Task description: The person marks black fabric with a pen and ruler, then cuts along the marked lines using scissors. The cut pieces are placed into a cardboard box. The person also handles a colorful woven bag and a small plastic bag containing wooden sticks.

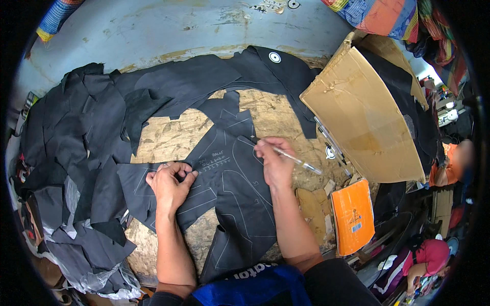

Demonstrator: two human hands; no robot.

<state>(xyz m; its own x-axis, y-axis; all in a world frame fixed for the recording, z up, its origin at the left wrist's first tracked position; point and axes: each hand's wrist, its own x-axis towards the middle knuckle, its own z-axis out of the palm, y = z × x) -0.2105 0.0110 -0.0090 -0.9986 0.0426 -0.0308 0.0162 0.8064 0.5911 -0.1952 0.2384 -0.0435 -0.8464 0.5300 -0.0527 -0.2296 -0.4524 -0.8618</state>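
A large black sheet, leather-like (pixel 209 178), lies over the wooden table, with pale outlines of shapes and handwriting drawn on it. My right hand (pixel 275 159) grips a pen (pixel 298 160) with a clear barrel, its rear end pointing right and its front end hidden by the fingers at the sheet's upper right part. On the sheet's left part rests my left hand (pixel 171 184), fingers curled and thumb drawn in close to them. Whether anything is between those fingers cannot be seen.
More black sheets (pixel 97 117) are heaped at the left and along the back. A cardboard box (pixel 365 112) stands at the right, with an orange notebook (pixel 353 217) nearer me. Wooden tabletop (pixel 171 137) shows between the sheets. Another person (pixel 426 257) is at the lower right.
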